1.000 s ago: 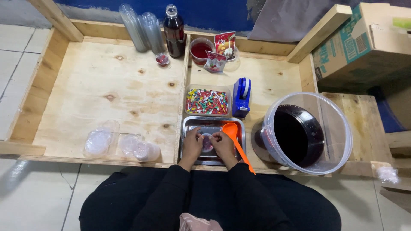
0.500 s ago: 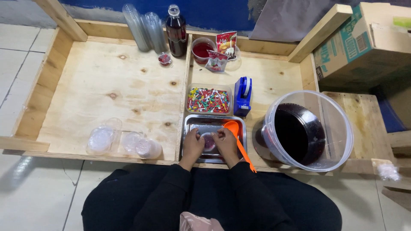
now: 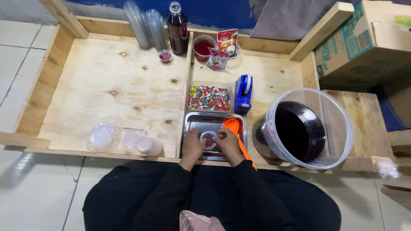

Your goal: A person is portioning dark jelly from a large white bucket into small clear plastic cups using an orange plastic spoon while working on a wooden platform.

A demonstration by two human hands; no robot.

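Head view shows your left hand (image 3: 192, 146) and right hand (image 3: 228, 144) pinched together on a small clear cup (image 3: 209, 140) over the steel tray (image 3: 195, 124), an orange scoop (image 3: 234, 128) beside your right hand, a box of colourful bits (image 3: 209, 97) beyond, then the big bucket (image 3: 338, 128).

Both black-sleeved arms reached forward at lower centre; the left hand (image 3: 193, 146) and right hand (image 3: 227, 144) met, fingers curled inward.
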